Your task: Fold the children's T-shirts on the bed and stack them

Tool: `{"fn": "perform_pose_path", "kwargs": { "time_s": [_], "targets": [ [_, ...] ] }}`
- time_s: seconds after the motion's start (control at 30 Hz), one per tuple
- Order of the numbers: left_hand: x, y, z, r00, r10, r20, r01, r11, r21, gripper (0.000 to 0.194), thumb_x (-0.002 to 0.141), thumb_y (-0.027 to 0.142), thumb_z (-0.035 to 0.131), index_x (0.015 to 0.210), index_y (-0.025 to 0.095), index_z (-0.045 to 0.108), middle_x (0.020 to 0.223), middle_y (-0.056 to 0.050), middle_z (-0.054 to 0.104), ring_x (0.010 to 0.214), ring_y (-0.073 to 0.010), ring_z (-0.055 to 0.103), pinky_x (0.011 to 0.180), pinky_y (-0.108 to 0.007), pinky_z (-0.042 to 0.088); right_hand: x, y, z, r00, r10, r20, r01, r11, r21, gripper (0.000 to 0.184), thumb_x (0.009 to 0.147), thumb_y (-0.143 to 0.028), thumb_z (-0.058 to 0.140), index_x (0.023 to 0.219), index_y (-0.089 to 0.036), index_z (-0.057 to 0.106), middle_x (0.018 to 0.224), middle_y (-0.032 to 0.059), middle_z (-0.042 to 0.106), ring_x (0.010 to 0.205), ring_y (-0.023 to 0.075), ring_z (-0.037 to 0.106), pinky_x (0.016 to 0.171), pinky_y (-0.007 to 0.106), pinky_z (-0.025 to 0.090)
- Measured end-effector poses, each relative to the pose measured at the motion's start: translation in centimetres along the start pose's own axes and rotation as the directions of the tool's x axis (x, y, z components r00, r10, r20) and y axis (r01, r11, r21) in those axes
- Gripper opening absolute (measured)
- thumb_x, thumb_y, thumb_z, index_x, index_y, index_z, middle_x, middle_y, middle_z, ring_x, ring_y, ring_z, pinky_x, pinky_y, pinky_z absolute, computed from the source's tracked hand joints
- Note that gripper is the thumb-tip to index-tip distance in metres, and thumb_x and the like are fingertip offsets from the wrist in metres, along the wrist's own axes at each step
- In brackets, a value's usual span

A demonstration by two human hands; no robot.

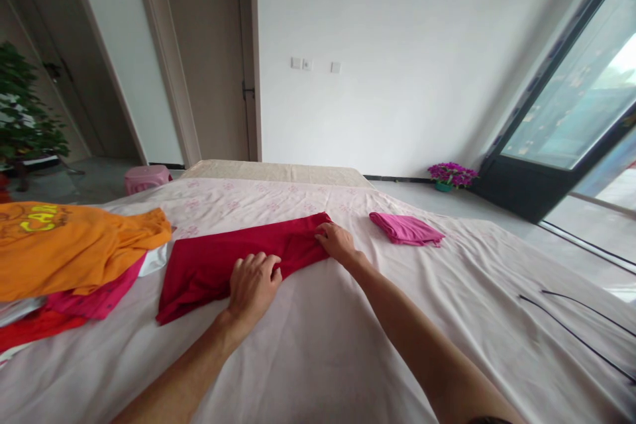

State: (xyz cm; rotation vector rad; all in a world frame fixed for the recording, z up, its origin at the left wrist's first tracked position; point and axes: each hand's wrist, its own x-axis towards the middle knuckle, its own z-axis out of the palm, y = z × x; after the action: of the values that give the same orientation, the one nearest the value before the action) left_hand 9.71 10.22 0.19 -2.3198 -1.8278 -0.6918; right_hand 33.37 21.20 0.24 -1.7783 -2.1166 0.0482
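A dark red folded garment (209,262) lies as a long strip across the bed in front of me. Whether it is a shirt or trousers I cannot tell. My left hand (254,285) rests on its near edge around the middle, fingers bent over the cloth and thumb apart. At the strip's right end, my right hand (336,240) has its fingers closed on the fabric. To the right of that hand lies a small folded pink garment (405,228), touched by neither hand.
On the left is a loose pile with an orange printed shirt (89,245) on top and pink, red and white clothes beneath. A pale sheet (322,358) covers the bed. Two dark thin cords (571,331) lie at right. Beyond the bed stand a pink stool (146,179) and purple flowers (451,174).
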Motion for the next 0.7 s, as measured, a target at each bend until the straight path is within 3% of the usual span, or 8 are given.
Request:
{"fn": "perform_pose_path", "kwargs": {
  "time_s": [0.07, 0.13, 0.23, 0.33, 0.43, 0.7],
  "targets": [
    [0.0, 0.0, 0.1, 0.99, 0.112, -0.085, -0.111, 0.994, 0.017, 0.031, 0.092, 0.021, 0.052, 0.117, 0.025, 0.069, 0.115, -0.008, 0.071, 0.109, -0.0279, 0.062, 0.097, -0.047, 0.043, -0.7, -0.9, -0.6, 0.996, -0.033, -0.078, 0.03, 0.999, -0.035, 0.027, 0.098, -0.033, 0.049, 0.116, -0.024, 0.068, 0.117, 0.0066, 0.069, 0.108, 0.0223, 0.061, 0.091, 0.032, 0.044],
    [0.0, 0.1, 0.6, 0.954, 0.271, -0.128, -0.274, 0.962, -0.008, 0.037, 0.095, 0.018, 0.045, 0.126, 0.024, 0.065, 0.132, -0.008, 0.064, 0.127, -0.0271, 0.053, 0.11, -0.049, 0.035, -1.7, -2.1, -1.1, 0.985, -0.122, -0.123, 0.121, 0.993, -0.016, 0.033, 0.102, -0.031, 0.039, 0.116, -0.023, 0.068, 0.116, 0.0081, 0.07, 0.109, 0.0216, 0.061, 0.095, 0.032, 0.043],
    [-0.2, 0.4, 1.9, 0.902, 0.424, -0.074, -0.429, 0.9, -0.07, 0.042, 0.098, 0.025, 0.043, 0.138, 0.019, 0.056, 0.145, -0.01, 0.054, 0.14, -0.0261, 0.042, 0.119, -0.048, 0.026, -3.7, -3.9, -0.8, 0.952, -0.295, -0.082, 0.3, 0.952, 0.06, 0.041, 0.104, -0.032, 0.032, 0.126, -0.02, 0.064, 0.126, 0.0087, 0.067, 0.119, 0.0206, 0.058, 0.105, 0.033, 0.04],
    [-0.8, 0.6, 3.0, 0.9, 0.433, 0.035, -0.428, 0.897, -0.11, 0.053, 0.097, 0.036, 0.048, 0.145, 0.015, 0.047, 0.148, -0.012, 0.051, 0.14, -0.0285, 0.042, 0.118, -0.05, 0.03, -5.3, -4.3, 0.5, 0.914, -0.404, 0.03, 0.402, 0.914, 0.058, 0.049, 0.105, -0.039, 0.029, 0.143, -0.018, 0.051, 0.145, 0.0094, 0.054, 0.138, 0.0218, 0.043, 0.116, 0.04, 0.03],
    [-1.4, 0.6, 3.2, 0.916, 0.391, 0.091, -0.38, 0.918, -0.111, 0.058, 0.095, 0.041, 0.051, 0.147, 0.017, 0.044, 0.151, -0.012, 0.048, 0.143, -0.0316, 0.036, 0.117, -0.054, 0.029, -5.5, -3.2, 1.8, 0.911, -0.4, 0.103, 0.403, 0.915, -0.015, 0.053, 0.104, -0.044, 0.031, 0.151, -0.02, 0.041, 0.155, 0.0087, 0.039, 0.147, 0.0236, 0.03, 0.12, 0.045, 0.022],
    [-1.8, 0.6, 3.2, 0.946, 0.3, 0.123, -0.292, 0.953, -0.079, 0.058, 0.094, 0.041, 0.05, 0.149, 0.022, 0.043, 0.157, -0.012, 0.038, 0.145, -0.0332, 0.034, 0.117, -0.055, 0.027, -2.8, -0.4, 2.2, 0.943, -0.307, 0.132, 0.322, 0.939, -0.119, 0.052, 0.103, -0.041, 0.034, 0.152, -0.024, 0.038, 0.157, 0.0068, 0.036, 0.146, 0.0264, 0.031, 0.12, 0.05, 0.02]
  ]
}}
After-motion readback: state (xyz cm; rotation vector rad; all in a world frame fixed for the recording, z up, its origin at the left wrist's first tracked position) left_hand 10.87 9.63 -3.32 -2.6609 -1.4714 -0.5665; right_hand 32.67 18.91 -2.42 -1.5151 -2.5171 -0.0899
